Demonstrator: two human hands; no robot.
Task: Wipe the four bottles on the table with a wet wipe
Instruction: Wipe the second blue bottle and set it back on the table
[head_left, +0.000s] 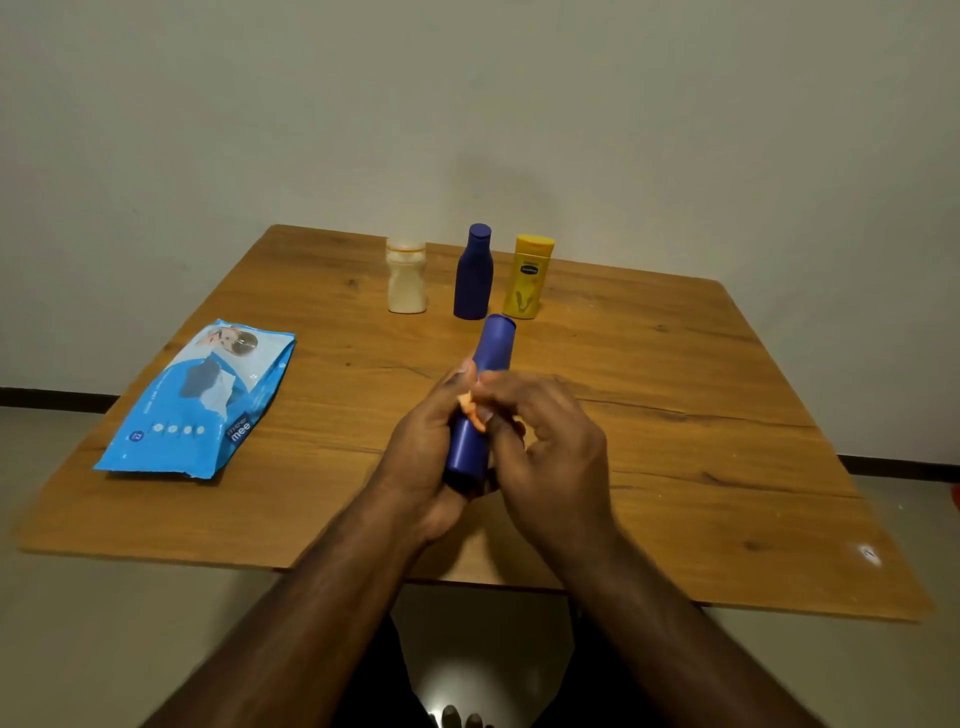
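obs: one dark blue bottle (475, 410) is lifted off the tabletop (675, 415), tilted with its cap pointing away toward the row of standing bottles. left hand (423, 447) is wrapped round its lower body, fingers curled about it. right hand (550, 447) is curled in against the bottle's mid-section, pinching a small crumpled wipe (472, 410) that shows pale orange in this light; only a scrap of it is visible between the fingers. both hands slightly blurred.

beyond the held bottle, three bottles stand upright: a cream bottle (407, 278) farthest left, a second dark blue bottle (471, 273) just beyond the held one's cap, a yellow lotion bottle (527, 278) just beside that. left of the held bottle lies the blue wet-wipe pack (200, 400), flat, flap open.

progress, as judged: wiping of one bottle is under way. cannot tell from surfaces whether any of the three standing bottles has been wiped; no visible wetness. at best one to three remain, plus finishing this one.
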